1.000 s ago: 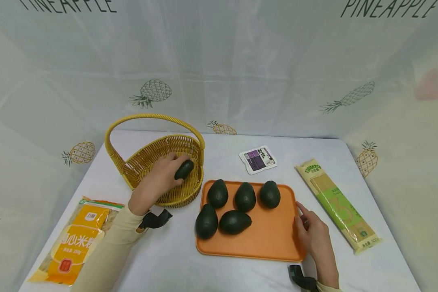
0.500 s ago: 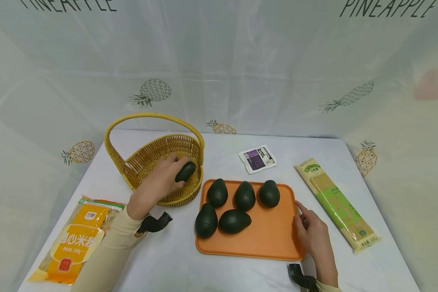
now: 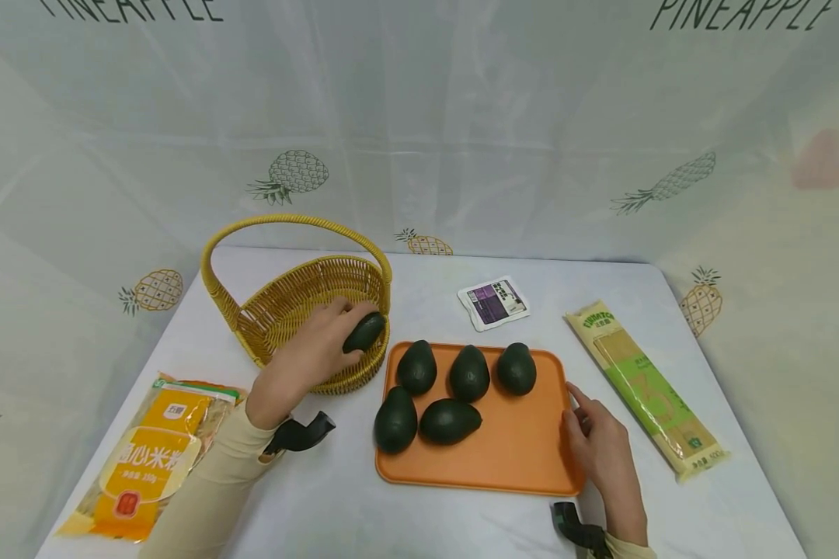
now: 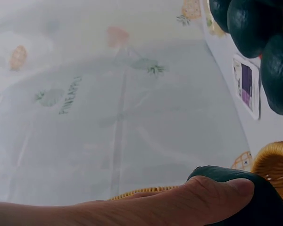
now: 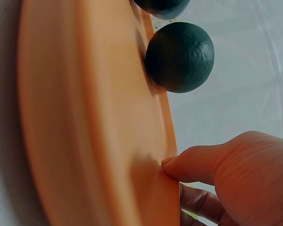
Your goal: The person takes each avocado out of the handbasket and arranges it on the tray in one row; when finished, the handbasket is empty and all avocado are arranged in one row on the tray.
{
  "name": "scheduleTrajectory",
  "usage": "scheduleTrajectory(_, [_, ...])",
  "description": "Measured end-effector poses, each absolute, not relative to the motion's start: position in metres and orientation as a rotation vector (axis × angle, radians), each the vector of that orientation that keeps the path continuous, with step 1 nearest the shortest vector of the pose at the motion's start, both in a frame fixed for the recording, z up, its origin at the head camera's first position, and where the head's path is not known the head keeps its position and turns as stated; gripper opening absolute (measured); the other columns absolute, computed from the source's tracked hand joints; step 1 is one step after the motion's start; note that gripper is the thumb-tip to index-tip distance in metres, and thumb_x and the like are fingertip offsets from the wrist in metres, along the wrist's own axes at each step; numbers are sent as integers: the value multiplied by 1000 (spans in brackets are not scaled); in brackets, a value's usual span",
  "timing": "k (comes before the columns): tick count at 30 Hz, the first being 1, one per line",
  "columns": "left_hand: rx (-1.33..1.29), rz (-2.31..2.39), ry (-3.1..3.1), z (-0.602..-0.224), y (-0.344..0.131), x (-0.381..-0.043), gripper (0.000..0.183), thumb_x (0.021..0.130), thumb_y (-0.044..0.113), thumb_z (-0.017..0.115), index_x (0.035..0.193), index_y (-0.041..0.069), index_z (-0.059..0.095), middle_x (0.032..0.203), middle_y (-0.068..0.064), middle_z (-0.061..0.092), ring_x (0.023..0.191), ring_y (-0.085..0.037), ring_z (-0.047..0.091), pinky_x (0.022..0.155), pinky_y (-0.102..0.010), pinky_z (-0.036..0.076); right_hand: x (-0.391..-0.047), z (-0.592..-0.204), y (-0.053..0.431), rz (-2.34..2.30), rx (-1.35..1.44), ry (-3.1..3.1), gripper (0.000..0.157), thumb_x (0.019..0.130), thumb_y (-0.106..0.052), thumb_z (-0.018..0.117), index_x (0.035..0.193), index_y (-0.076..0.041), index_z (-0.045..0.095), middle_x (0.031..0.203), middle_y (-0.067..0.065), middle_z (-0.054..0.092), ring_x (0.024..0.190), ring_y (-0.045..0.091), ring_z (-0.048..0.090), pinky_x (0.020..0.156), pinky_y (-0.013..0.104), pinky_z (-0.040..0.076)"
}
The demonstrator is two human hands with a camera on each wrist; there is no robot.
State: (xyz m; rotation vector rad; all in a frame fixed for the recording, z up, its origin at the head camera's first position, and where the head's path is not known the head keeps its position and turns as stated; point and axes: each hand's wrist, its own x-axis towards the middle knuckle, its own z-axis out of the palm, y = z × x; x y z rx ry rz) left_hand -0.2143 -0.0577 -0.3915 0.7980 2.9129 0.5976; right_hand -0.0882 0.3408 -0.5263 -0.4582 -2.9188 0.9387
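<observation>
My left hand grips a dark green avocado over the right side of the yellow wicker basket. In the left wrist view the thumb lies across this avocado. An orange tray sits to the basket's right, with several more avocados grouped on its left and back parts, one of them an avocado lying on its side. At the tray's right edge my right hand pinches the rim, its thumb on the inner side and fingers outside, as the right wrist view shows.
A yellow bag of rice noodles lies at the table's left. Long packaged noodles rest right of the tray, and a small white-and-purple packet lies behind it. The basket's tall handle arches above it. A pineapple-print curtain hangs behind the table.
My left hand, holding the avocado, has shifted slightly right toward the basket's right rim. The right hand and the tray have stayed in place.
</observation>
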Motion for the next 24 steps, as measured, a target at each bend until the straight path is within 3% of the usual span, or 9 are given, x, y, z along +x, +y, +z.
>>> scheduleTrajectory(24, [813,598,2885,-391,-40,-202,63,92,7,84,150,10,59,140,-26,60,119,-47,58,93,-57,60,-87,-530,341,891,-376,-2848,49,100,-1,66,148,0,61,85,12,63,67,16,48,56,24,37])
